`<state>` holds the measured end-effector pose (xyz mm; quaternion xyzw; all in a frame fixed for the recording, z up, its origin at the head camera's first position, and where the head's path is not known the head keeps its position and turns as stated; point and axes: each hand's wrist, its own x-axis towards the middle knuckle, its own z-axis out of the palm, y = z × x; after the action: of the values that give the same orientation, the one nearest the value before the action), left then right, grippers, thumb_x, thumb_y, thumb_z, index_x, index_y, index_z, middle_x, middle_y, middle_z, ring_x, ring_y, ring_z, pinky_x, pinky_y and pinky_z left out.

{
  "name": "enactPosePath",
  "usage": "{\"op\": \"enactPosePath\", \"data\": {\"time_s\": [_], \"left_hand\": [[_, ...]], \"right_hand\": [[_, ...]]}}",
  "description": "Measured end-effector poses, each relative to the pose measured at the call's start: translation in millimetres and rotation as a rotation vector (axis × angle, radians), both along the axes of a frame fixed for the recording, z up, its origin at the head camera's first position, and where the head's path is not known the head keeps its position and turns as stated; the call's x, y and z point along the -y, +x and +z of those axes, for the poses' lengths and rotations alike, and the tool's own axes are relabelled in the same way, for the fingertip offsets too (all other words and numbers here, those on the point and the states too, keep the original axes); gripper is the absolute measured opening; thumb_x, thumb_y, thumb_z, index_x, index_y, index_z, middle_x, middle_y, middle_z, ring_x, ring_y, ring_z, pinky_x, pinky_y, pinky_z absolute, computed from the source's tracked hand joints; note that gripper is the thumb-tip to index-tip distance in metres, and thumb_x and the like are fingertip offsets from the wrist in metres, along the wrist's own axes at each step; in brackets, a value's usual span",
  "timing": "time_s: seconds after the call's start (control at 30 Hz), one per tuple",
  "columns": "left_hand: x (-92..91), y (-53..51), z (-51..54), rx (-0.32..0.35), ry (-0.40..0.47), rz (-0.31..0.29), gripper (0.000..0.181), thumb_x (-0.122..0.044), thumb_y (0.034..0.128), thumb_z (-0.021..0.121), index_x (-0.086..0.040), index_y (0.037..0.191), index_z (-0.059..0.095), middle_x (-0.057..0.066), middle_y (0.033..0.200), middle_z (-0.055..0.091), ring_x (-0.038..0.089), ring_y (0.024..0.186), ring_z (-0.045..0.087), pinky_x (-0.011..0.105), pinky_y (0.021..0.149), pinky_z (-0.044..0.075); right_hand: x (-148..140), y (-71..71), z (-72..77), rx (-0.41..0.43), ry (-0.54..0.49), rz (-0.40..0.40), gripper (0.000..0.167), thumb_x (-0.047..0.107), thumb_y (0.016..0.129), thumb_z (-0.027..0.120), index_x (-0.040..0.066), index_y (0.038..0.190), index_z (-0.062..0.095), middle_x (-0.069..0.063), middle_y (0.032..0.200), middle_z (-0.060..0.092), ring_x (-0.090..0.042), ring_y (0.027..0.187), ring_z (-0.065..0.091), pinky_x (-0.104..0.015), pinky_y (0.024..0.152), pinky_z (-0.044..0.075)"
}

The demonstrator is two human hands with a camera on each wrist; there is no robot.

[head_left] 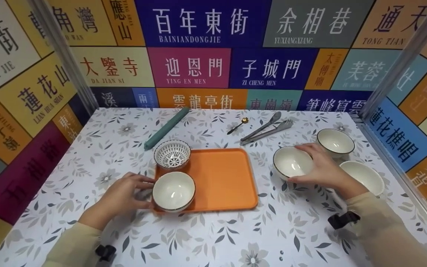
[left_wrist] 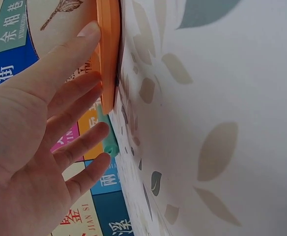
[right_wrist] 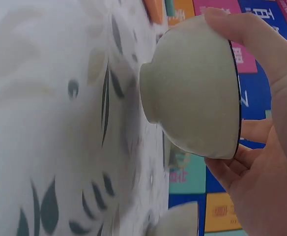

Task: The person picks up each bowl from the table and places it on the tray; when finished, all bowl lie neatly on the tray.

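My right hand (head_left: 323, 167) grips a cream bowl (head_left: 292, 163) with a dark rim, thumb on one side and fingers on the other. In the right wrist view that bowl (right_wrist: 197, 88) is held a little above the tablecloth. My left hand (head_left: 126, 194) is at the left edge of the orange tray (head_left: 224, 181), its fingers spread and fairly straight. The left wrist view has its thumb and fingertips at the rim of the tray (left_wrist: 109, 54). Close to these fingers stands another cream bowl (head_left: 174, 191) on the tray. Behind it is a black-patterned bowl (head_left: 172, 155).
Two more cream bowls, a rear one (head_left: 335, 142) and a front one (head_left: 363, 178), stand at the right. Grey tongs (head_left: 265, 129), a small gold-headed spoon (head_left: 238, 125) and a green rolled stick (head_left: 167, 128) lie toward the back. Printed walls (head_left: 195, 66) enclose the table.
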<state>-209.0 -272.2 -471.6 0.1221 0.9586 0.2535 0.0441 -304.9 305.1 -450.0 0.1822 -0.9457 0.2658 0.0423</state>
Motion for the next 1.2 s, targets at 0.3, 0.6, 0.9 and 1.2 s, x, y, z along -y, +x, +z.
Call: {"op": "enactPosePath", "data": {"time_s": [0.3, 0.6, 0.9, 1.2], "left_hand": [[-2.6, -1.9, 0.6, -0.02, -0.012, -0.013, 0.057, -0.03, 0.0699, 0.095, -0.017, 0.123, 0.076, -0.003, 0.136, 0.067, 0.024, 0.128, 0.055, 0.056, 0.111, 0.045], [-4.2, -2.4, 3.0, 0.005, -0.037, 0.019, 0.056, -0.027, 0.0706, 0.095, -0.018, 0.122, 0.077, -0.004, 0.135, 0.067, 0.024, 0.129, 0.054, 0.055, 0.11, 0.046], [-3.7, -1.8, 4.6, 0.015, -0.028, 0.025, 0.057, -0.027, 0.0705, 0.095, -0.019, 0.124, 0.076, -0.004, 0.136, 0.066, 0.025, 0.13, 0.054, 0.057, 0.112, 0.045], [-1.9, 0.9, 1.3, 0.014, -0.002, 0.022, 0.058, -0.025, 0.0703, 0.095, -0.018, 0.124, 0.075, -0.003, 0.135, 0.066, 0.025, 0.129, 0.055, 0.057, 0.111, 0.045]], "right_hand": [[55, 3.4, 1.2, 0.028, -0.113, 0.076, 0.113, 0.045, 0.054, 0.101, 0.008, 0.149, 0.052, -0.018, 0.147, 0.048, -0.042, 0.136, 0.045, -0.07, 0.112, 0.039], [115, 5.1, 1.5, 0.037, -0.148, 0.161, 0.114, 0.047, 0.053, 0.1, 0.009, 0.149, 0.053, -0.013, 0.148, 0.047, -0.035, 0.137, 0.045, -0.064, 0.113, 0.043], [164, -2.5, -0.3, 0.048, -0.152, 0.247, 0.114, 0.051, 0.053, 0.099, 0.009, 0.149, 0.053, -0.009, 0.148, 0.048, -0.031, 0.139, 0.043, -0.057, 0.116, 0.042], [198, -7.7, -8.0, 0.103, -0.135, 0.274, 0.116, 0.053, 0.054, 0.098, 0.013, 0.152, 0.051, -0.008, 0.148, 0.048, -0.029, 0.139, 0.043, -0.054, 0.115, 0.043]]}}
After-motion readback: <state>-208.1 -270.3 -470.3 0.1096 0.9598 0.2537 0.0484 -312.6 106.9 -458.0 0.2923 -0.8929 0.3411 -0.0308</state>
